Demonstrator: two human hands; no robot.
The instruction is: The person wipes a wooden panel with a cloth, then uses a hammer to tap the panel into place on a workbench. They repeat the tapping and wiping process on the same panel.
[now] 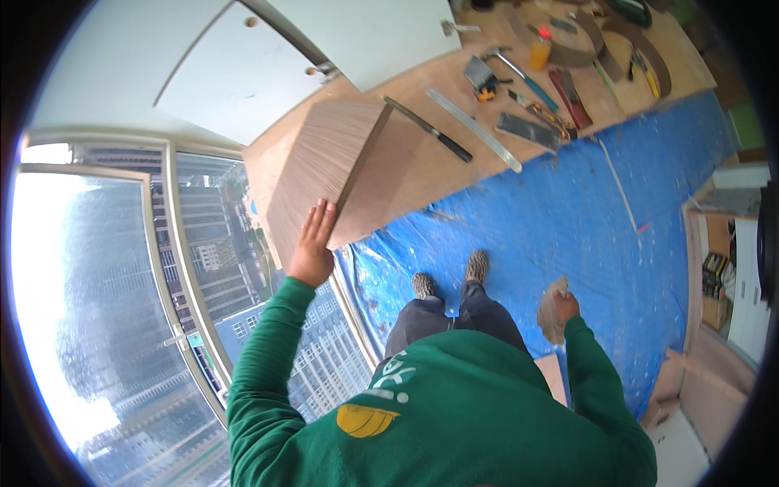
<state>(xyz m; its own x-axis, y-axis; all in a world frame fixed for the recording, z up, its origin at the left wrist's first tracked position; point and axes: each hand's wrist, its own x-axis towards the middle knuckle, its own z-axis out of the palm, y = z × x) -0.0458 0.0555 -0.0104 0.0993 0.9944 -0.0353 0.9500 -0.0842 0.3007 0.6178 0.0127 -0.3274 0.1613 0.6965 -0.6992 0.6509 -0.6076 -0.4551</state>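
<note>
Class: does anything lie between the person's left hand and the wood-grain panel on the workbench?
Nothing visible does. The left hand already rests flat on the near end of the wood-grain panel, fingers spread on its surface.

panel [320, 166]: grey-brown, fine wood grain
workbench [406, 162], under the panel: pale plywood tan
tarp [568, 219], beside the workbench: bright blue, white scuffs
sleeves [260, 357]: green
rag [553, 308]: beige
bottle [540, 50], far along the workbench: orange, red cap
</note>
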